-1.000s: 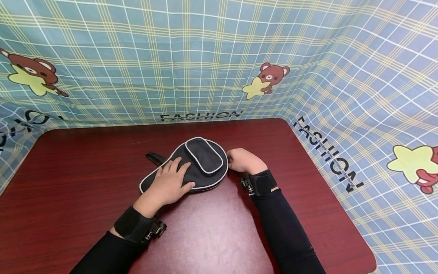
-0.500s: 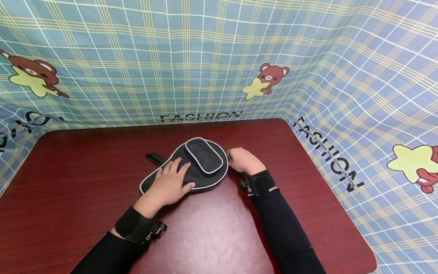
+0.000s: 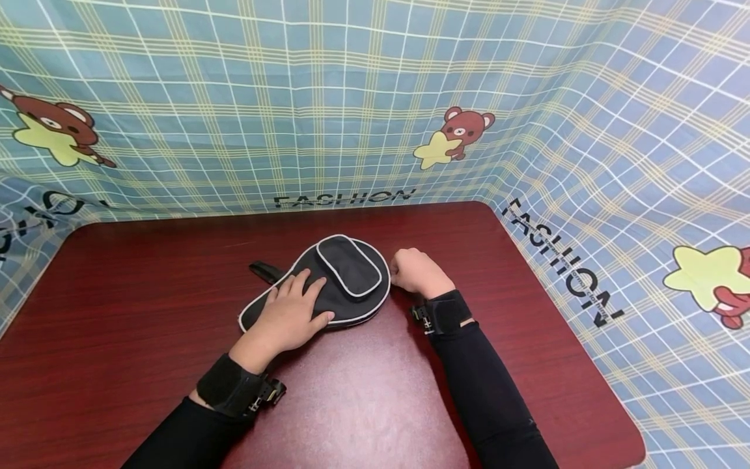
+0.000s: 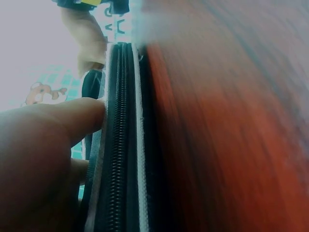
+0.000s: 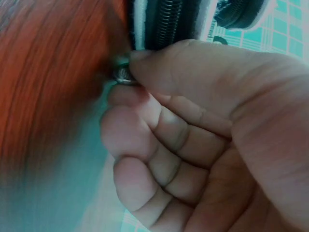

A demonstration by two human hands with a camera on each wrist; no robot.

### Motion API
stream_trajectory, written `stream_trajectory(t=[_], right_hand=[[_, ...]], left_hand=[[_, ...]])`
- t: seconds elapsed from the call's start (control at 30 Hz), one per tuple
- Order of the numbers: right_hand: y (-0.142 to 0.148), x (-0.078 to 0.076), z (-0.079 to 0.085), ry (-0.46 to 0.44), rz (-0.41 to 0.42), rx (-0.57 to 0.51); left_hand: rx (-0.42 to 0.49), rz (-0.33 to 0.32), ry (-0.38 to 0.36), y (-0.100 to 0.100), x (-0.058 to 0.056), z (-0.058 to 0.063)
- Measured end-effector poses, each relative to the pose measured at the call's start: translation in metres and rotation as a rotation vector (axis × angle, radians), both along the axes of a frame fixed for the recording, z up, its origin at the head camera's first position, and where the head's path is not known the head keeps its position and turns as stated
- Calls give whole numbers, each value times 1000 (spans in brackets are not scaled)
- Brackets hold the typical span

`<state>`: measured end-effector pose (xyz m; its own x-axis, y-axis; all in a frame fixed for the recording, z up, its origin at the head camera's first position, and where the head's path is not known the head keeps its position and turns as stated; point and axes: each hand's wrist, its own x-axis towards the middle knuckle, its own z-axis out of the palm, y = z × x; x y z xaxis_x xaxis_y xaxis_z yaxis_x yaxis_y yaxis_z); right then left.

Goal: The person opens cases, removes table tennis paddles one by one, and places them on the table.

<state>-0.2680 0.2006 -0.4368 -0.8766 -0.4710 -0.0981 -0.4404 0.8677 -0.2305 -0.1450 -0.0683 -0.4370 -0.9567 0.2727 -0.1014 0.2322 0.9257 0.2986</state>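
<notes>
A black ping-pong paddle case (image 3: 331, 299) with white piping lies flat on the table, its wide end pointing up and right. My left hand (image 3: 287, 319) rests on its narrower part, fingers spread and straight. At the rounded right edge, my right hand (image 3: 417, 272) curls its fingers and pinches a small metal zipper pull (image 5: 124, 75) between thumb and forefinger. Along the case's side the closed teeth of the zipper (image 4: 118, 145) show in the left wrist view. A raised pocket (image 3: 350, 266) sits on the wide end.
A short black strap (image 3: 266, 271) sticks out from the case's left side onto the dark red table (image 3: 146, 312). Behind the table and along its right side hangs a blue checked cloth (image 3: 234, 117) printed with bears and stars.
My right hand has lifted its knuckles slightly at the case's right edge. The left hand and the case have stayed in place.
</notes>
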Motion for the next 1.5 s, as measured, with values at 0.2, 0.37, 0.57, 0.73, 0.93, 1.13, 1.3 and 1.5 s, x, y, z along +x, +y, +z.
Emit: stream_trajectory(t=[0.2,0.37,0.57,0.73,0.93,1.13,1.3,1.5], right_hand=[[0,2,4,-5,13,0],[1,3,4,0,19,0],[3,3,5,7,31,6],[2,7,9,-47,54,-7],[1,7,10,-77,62,-14],[-1,7,7,-31,47,-13],[-4,10,-1,-62,54,-12],[-2,5,-1,-20,43,1]], left_hand=[[-5,3,1,1,1,0],[-9,10,-6,2,2,-1],[-13,17,-15,5,2,0],[-29,54,-2,9,1,-3],[-25,73,-27,11,-1,-3],[128,-119,-112,-16,-4,9],[132,-171,-89,-49,-4,3],[207,-199,-91,-60,-15,-5]])
